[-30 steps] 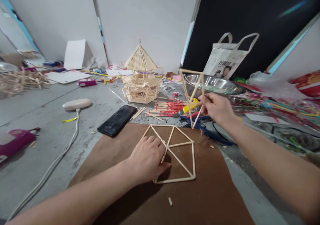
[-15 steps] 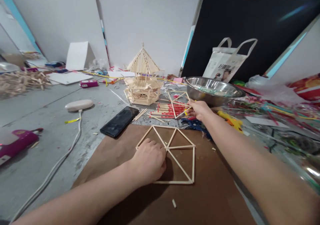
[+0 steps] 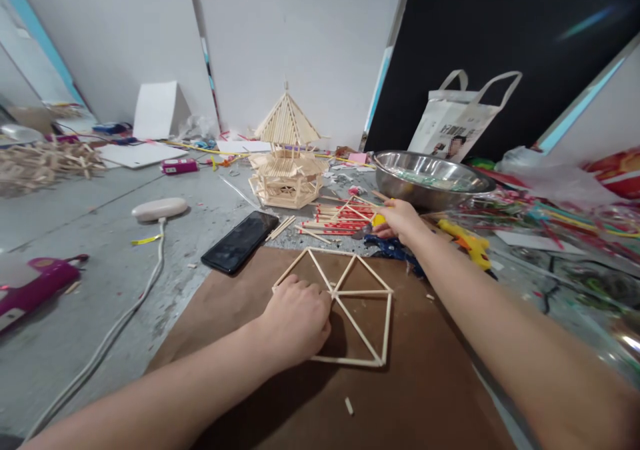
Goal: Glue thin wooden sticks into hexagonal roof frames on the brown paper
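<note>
A flat hexagonal frame of thin wooden sticks [image 3: 363, 293], with spokes meeting at its centre, lies on the brown sheet [image 3: 410, 397]. My left hand [image 3: 299, 317] rests with curled fingers on the frame's left side, hiding part of it. Farther off, my right hand [image 3: 400, 222] is closed beside a small stick frame [image 3: 354, 200], which lies low over the red-tipped sticks [image 3: 327, 225]. Something yellow [image 3: 379, 220] shows at the fingers. What they grip is unclear. Dark blue tool handles [image 3: 393, 247] lie just below that hand.
A stick-built pagoda model [image 3: 287, 163] stands at the back. Around lie a phone [image 3: 240, 242], a white cabled block [image 3: 160, 209], a purple tool [image 3: 40, 287] and a yellow glue gun [image 3: 467, 245]. A steel bowl [image 3: 435, 193] sits near a tote bag [image 3: 455, 127].
The small stick frame has gone from raised upright in my right hand to lying low over the red-tipped sticks. My left hand has stayed on the hexagonal frame.
</note>
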Demonstrator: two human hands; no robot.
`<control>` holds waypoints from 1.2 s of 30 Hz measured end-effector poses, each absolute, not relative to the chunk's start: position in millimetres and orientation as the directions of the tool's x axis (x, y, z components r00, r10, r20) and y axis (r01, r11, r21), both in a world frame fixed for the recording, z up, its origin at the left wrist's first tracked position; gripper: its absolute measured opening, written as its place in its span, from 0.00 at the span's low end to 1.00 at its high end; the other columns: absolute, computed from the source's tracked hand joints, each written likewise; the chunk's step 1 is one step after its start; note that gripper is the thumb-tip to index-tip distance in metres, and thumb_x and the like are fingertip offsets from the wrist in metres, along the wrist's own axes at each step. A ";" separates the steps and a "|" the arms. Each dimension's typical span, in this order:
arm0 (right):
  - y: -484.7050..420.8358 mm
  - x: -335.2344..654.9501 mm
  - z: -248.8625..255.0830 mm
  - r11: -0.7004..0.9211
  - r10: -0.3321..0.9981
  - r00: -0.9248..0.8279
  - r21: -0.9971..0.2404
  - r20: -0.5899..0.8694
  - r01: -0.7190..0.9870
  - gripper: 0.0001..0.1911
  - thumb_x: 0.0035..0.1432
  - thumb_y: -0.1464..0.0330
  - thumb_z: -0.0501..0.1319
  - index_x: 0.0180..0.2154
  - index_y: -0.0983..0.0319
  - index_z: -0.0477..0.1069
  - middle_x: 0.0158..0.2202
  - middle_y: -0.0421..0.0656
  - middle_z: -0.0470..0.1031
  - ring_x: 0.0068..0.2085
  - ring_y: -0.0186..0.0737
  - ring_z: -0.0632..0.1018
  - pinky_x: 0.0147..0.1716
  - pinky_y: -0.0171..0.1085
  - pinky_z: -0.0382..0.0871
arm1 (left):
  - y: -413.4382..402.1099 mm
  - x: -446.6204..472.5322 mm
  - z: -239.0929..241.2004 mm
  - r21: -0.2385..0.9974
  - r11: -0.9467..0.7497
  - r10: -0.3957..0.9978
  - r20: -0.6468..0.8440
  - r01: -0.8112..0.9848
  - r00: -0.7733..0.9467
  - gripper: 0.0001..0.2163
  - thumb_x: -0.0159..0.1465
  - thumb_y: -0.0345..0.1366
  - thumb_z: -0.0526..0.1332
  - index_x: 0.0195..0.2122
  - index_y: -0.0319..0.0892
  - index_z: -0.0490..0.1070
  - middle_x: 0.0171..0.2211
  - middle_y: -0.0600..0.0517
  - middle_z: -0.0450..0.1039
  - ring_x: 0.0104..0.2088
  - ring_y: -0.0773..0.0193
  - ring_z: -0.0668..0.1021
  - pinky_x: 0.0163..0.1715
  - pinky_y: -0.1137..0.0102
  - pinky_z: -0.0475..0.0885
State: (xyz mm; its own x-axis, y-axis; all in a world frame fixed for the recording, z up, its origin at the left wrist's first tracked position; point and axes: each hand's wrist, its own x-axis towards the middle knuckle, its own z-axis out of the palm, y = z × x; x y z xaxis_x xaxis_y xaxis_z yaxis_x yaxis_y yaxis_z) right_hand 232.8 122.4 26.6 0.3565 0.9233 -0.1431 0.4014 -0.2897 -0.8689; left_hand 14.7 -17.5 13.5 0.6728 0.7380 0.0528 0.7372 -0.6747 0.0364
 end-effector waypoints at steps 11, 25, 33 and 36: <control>85.6 242.7 29.8 0.028 0.921 0.229 -0.642 0.314 0.766 0.14 0.48 0.68 0.50 0.14 0.61 0.56 0.11 0.37 0.58 0.20 0.34 0.65 0.19 0.32 0.54 | -19.8 14.6 13.9 0.016 -0.678 0.734 0.046 0.735 0.677 0.07 0.53 0.31 0.48 0.24 0.39 0.65 0.25 0.48 0.70 0.27 0.58 0.73 0.30 0.62 0.64; 50.8 231.4 33.5 0.224 0.956 -0.121 -0.401 0.267 0.889 0.10 0.48 0.64 0.52 0.23 0.62 0.67 0.16 0.37 0.67 0.20 0.32 0.67 0.22 0.31 0.56 | -4.2 8.6 17.0 0.040 -0.591 0.798 0.175 0.806 0.577 0.08 0.57 0.34 0.46 0.30 0.41 0.63 0.31 0.50 0.66 0.33 0.60 0.70 0.32 0.66 0.66; 69.8 208.2 26.5 0.262 0.945 -0.197 -0.244 0.260 0.934 0.18 0.53 0.61 0.46 0.21 0.62 0.66 0.21 0.42 0.70 0.26 0.36 0.69 0.23 0.33 0.54 | 10.6 0.6 11.5 0.023 -0.518 0.843 0.185 0.855 0.505 0.09 0.58 0.35 0.46 0.32 0.40 0.64 0.34 0.48 0.67 0.37 0.59 0.69 0.35 0.66 0.65; 78.2 186.5 22.6 0.318 0.935 -0.271 -0.208 0.227 0.925 0.09 0.51 0.66 0.52 0.31 0.59 0.69 0.31 0.39 0.72 0.34 0.35 0.71 0.30 0.32 0.58 | 12.4 0.4 9.9 0.016 -0.520 0.841 0.185 0.854 0.509 0.09 0.58 0.36 0.47 0.32 0.41 0.64 0.34 0.48 0.67 0.37 0.59 0.69 0.34 0.66 0.65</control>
State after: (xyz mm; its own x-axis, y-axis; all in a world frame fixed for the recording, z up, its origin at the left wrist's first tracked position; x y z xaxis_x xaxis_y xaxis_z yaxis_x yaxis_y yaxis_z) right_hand 186.5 78.2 22.6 -0.2709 0.9354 0.2271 0.9248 0.3184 -0.2083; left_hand 0.4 12.4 9.9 0.5087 0.8409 0.1846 0.8540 -0.5200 0.0159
